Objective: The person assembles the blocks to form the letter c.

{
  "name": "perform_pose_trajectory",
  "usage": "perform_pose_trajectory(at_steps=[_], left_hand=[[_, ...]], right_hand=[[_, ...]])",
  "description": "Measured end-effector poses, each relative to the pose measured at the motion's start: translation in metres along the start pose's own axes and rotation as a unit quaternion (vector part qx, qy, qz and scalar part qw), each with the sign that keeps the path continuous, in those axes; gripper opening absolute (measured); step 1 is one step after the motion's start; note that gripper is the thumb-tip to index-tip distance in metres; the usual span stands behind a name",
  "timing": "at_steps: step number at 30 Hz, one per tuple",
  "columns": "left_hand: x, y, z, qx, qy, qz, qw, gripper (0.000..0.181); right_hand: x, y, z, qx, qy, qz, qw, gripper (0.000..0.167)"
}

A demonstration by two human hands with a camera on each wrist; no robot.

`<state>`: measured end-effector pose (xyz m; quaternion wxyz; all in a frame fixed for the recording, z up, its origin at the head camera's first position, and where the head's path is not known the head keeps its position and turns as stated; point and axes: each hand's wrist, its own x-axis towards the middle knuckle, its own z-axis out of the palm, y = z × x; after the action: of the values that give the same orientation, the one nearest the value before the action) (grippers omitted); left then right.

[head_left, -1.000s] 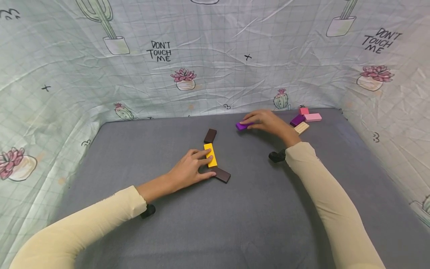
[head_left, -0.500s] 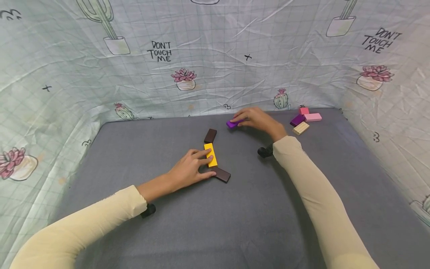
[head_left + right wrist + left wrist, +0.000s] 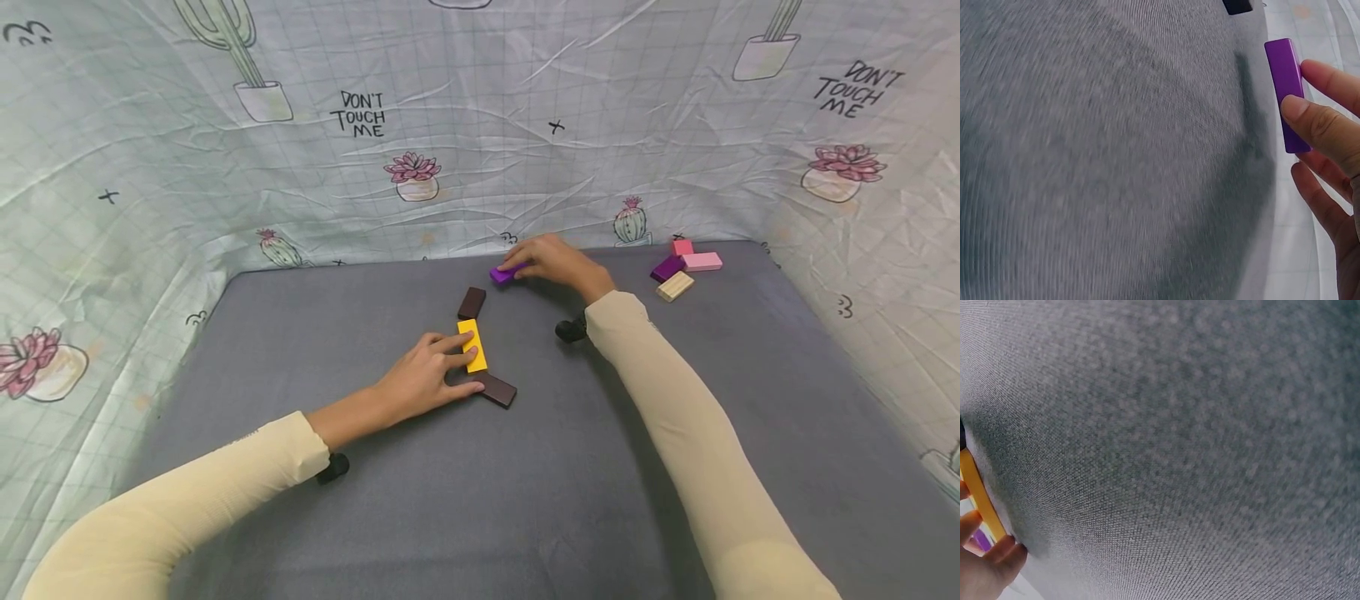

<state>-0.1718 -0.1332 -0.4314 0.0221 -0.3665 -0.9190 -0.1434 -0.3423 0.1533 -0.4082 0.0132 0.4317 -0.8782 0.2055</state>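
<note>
Between thumb and fingers, my right hand (image 3: 555,260) pinches a purple block (image 3: 502,274) near the far edge of the table; the right wrist view shows the purple block (image 3: 1286,94) held along its length. My left hand (image 3: 420,379) lies with extended fingers on the yellow block (image 3: 472,345), its thumb at a dark brown block (image 3: 498,389). Another dark brown block (image 3: 472,302) sits at the yellow block's far end. In the left wrist view, fingertips of the left hand (image 3: 988,562) touch the yellow block (image 3: 982,497).
At the back right of the grey table (image 3: 420,517) lie a red block (image 3: 682,247), a pink block (image 3: 702,262), a dark purple block (image 3: 667,267) and a light wooden block (image 3: 676,286). A patterned cloth (image 3: 480,108) hangs behind.
The right hand has moved left along the back of the table with the purple block. The left hand has stayed on the yellow block.
</note>
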Motion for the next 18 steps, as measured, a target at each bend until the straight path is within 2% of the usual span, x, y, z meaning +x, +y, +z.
perform_pose_trajectory(at_steps=[10,18], left_hand=[[0.0,-0.001,0.002,-0.005,0.002,-0.002,1.0,0.058],[0.002,0.0,0.0,-0.005,-0.011,-0.011,0.9999,0.059]], right_hand=[[0.014,-0.001,0.012,0.019,-0.006,0.022,0.9996,0.028],[0.021,-0.003,0.016,0.032,-0.023,0.032,0.9987,0.026]])
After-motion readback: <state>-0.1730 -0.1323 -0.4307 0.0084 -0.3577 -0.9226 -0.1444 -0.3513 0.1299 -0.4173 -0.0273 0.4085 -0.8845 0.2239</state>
